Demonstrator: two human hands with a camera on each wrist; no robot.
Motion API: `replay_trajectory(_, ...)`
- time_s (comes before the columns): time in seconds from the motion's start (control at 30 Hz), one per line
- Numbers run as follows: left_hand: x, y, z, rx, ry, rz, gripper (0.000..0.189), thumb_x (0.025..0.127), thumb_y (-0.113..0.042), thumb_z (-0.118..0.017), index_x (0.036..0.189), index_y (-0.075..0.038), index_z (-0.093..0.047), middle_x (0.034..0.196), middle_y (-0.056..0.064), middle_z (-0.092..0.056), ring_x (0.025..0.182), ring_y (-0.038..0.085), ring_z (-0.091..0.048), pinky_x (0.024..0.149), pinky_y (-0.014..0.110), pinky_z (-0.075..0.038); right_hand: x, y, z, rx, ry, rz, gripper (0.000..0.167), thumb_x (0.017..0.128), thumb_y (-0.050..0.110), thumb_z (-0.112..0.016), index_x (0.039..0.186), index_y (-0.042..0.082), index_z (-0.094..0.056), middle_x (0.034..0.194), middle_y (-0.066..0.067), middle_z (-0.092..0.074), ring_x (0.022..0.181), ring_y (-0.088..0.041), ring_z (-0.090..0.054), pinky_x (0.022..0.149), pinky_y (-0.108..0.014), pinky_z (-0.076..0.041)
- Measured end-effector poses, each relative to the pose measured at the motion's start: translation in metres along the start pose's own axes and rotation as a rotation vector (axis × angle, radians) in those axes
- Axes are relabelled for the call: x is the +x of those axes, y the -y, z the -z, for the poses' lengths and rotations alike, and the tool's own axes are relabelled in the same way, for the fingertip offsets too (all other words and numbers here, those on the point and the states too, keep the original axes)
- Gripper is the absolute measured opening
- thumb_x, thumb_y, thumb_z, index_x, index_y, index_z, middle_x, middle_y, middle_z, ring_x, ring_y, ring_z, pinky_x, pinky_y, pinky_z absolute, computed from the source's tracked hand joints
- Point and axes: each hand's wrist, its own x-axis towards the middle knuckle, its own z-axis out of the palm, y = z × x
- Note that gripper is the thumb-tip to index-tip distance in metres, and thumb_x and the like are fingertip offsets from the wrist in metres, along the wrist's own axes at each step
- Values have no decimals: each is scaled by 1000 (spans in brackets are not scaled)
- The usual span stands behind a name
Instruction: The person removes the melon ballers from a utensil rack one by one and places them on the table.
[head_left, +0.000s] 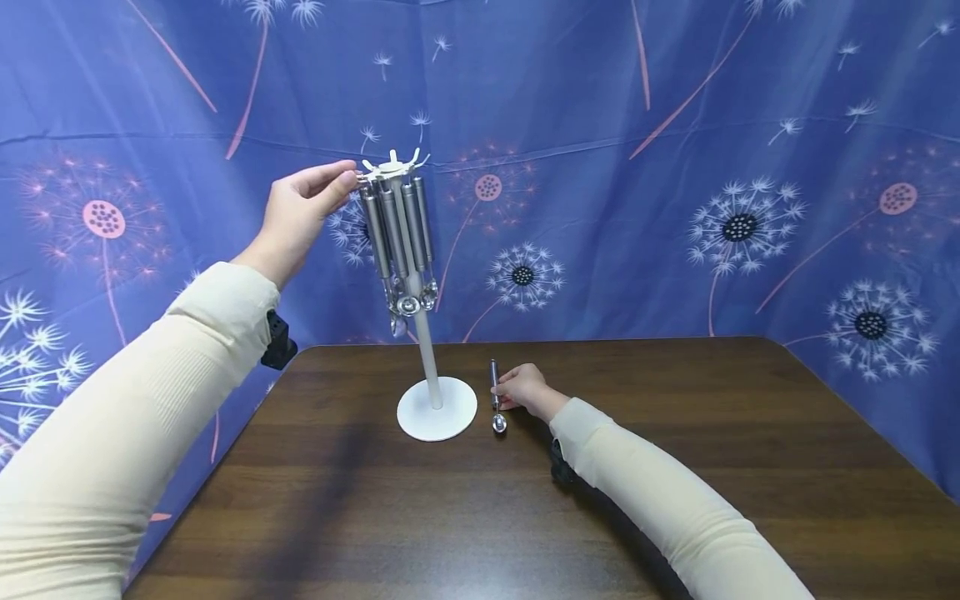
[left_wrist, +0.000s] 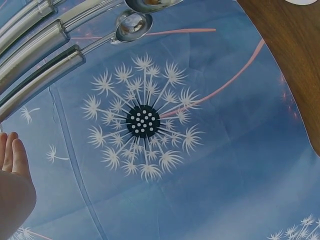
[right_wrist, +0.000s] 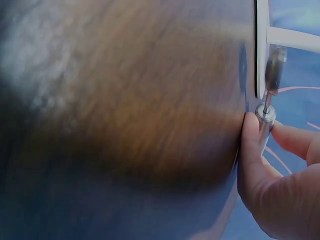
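Note:
A white utensil stand with a ring of hooks on top leans a little in the head view. Several round-bowled metal spoons with thick cylindrical handles hang from it. Thumb and fingers of my left hand pinch a hook at the left side of the top. Right of the stand's base, my right hand pinches another such metal spoon by its handle, low over the table, bowl toward me. In the right wrist view, thumb and finger hold the handle just below the spoon's neck.
The stand's round white base rests on a dark brown wooden table. Behind the table hangs a blue cloth printed with dandelions. My left forearm reaches up over the table's left edge.

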Motion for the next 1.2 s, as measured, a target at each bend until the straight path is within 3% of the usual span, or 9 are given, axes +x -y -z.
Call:
replay_trajectory(0.83,-1,-2,-3,3,-8,-5,48,89,-20,-71,129,3,-59,103,-9,-70,99,2,-64,99,19,-50,3,0,-4,-37,-45,-3,27,81,-7,-70,106,-11,-60,67,-8,-59,50,-11,-57,51,-22,-58)
replay_trajectory(1.2,-1,0,-2,-5,-9,-2,48,90,-20,-71,130,3,-58,106,-6,-71,99,1,-64,103,24,-48,5,-1,-7,-48,-48,-1,20,79,-9,-72,96,-9,-63,67,-10,-62,51,-13,-59,49,-23,-57)
